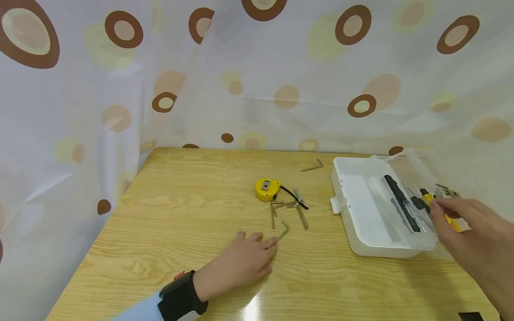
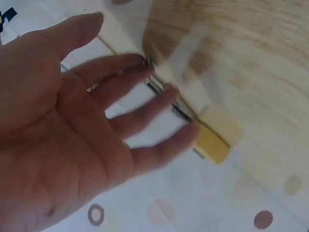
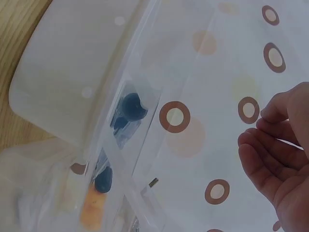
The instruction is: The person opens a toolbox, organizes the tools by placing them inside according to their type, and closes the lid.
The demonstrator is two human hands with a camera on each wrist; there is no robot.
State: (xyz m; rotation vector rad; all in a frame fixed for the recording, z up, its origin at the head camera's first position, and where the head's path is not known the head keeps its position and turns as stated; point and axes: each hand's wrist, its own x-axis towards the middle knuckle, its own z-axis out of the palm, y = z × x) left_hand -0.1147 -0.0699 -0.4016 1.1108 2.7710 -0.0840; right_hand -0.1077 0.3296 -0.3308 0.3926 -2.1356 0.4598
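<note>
Hex key (image 1: 284,233) sat by the left hand (image 1: 249,263), fingers spread; pinching its long arm looked safest imo. Right hand (image 1: 483,240): thumb met finger, couldn't tell on what.

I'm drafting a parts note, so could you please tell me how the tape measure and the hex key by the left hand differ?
The tape measure is yellow and chunky; the hex key is thin and brass-coloured. The tape measure has a rounded case; the hex key is bent into an L. The tape measure lies apart from both hands; the hex key lies at the left hand's fingertips. Both are on the table.
</note>
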